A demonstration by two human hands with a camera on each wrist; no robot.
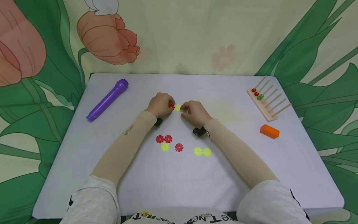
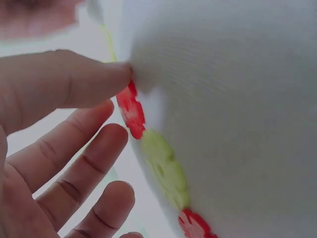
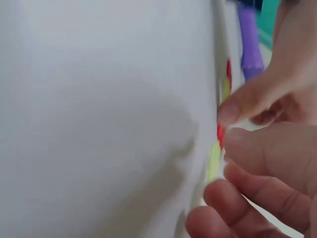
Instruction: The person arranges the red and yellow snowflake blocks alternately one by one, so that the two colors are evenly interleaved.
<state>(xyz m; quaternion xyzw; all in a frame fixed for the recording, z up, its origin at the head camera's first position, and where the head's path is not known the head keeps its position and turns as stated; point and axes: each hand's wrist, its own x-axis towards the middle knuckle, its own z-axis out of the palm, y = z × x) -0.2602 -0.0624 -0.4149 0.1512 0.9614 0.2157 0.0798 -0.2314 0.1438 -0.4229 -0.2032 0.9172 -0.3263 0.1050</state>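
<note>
Toward the table's middle, a row of notched plastic discs, alternately red and yellow, stretches under my left hand (image 1: 160,104). The left thumb and index finger pinch it at a red disc (image 2: 131,113). A yellow disc (image 2: 166,166) and another red one continue the row past the left fingers. From the right, my right hand (image 1: 195,112) has its thumb and index fingertips at the edge of the end yellow disc (image 1: 177,107), pinching it. Closer to the body lie loose red discs (image 1: 179,147) and yellow discs (image 1: 198,151), some touching each other.
A purple tube (image 1: 107,99) with a knobbed end lies at the left. To the right stands a wooden peg rack (image 1: 263,107) with red and green beads, and an orange block (image 1: 269,131) sits before it. A patterned curtain (image 1: 190,37) hangs behind the table.
</note>
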